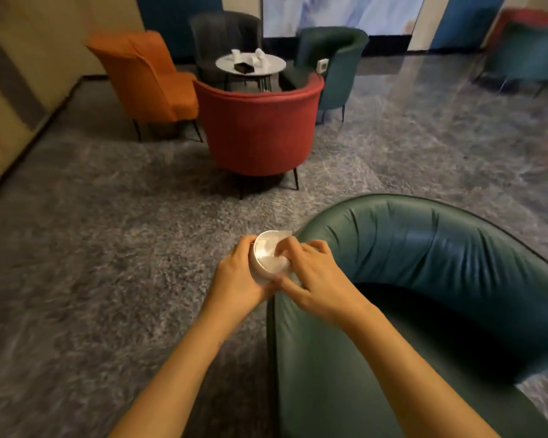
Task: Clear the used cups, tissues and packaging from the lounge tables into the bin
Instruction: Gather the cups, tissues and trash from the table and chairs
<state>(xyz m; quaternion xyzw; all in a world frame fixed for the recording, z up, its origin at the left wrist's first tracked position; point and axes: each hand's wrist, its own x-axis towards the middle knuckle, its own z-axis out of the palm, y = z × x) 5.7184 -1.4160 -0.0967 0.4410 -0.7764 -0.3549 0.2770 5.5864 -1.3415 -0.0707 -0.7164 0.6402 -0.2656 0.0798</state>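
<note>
Blur hides what the white things on the far table [250,63] are; left hand [234,279] grips a cup [266,254], right hand [310,279] pressing tissue [282,263] in, beside a green chair [424,279].

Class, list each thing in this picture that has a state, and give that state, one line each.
Paper cup: tilted, held in both hands, white tissue stuffed inside.
Left hand: closed round the cup.
Right hand: fingers pressing the tissue in.
Round table: still holding white litter and a dark box.
</note>
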